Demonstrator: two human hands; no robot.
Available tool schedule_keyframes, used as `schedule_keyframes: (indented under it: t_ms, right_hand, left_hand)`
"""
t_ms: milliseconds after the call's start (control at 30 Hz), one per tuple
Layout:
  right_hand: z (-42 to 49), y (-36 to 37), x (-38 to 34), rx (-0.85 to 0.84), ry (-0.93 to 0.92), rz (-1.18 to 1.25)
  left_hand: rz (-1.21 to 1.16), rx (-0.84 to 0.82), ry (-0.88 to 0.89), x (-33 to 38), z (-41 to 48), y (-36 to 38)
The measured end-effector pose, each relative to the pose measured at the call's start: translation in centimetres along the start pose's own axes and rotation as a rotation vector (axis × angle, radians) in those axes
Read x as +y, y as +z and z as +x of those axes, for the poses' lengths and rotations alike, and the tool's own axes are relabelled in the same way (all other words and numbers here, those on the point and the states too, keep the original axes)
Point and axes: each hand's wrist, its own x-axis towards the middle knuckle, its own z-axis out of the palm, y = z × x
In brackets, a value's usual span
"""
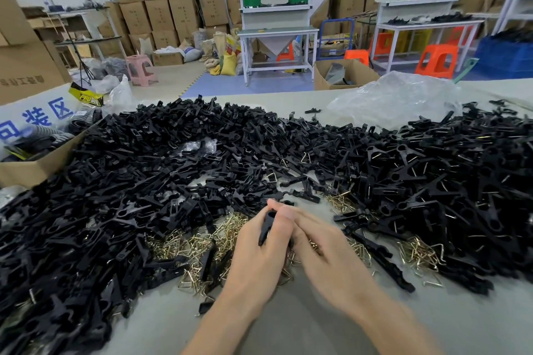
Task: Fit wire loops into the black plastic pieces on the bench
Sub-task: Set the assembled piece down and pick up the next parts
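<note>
My left hand grips a black plastic piece, held upright between thumb and fingers just above the bench. My right hand is pressed against it from the right, its fingers curled on the same piece; what lies under them is hidden. A huge heap of black plastic pieces covers the bench to the left and far side, and another heap lies to the right. Brass wire loops are scattered under and around my hands, with more wire loops at the right.
An open cardboard box stands at the left edge of the bench. A crumpled clear plastic bag lies at the far right. Bare grey bench surface shows near me. Behind are workbenches, stools and stacked cartons.
</note>
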Motion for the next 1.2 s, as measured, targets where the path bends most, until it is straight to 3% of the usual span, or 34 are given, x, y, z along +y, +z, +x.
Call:
schedule_keyframes:
  t_ms: [233, 600, 967, 1200]
  right_hand:
    - [0.1, -0.3, 0.2, 0.09, -0.208, -0.442]
    - [-0.1, 0.2, 0.2, 0.086, -0.116, -0.287]
    - [0.0, 0.4, 0.6, 0.113, -0.173, -0.348]
    - [-0.1, -0.3, 1.5, 0.148, -0.153, -0.322]
  left_hand:
    - [-0.033, -0.074, 0.002, 0.1, 0.2, -0.3]
    - [0.141, 0.044, 0.019, 0.4, 0.8, -0.7]
    - [0.246, 0.04, -0.032, 0.5, 1.0, -0.8]
    - [0.134, -0.119, -0.031, -0.3, 0.6, -0.9]
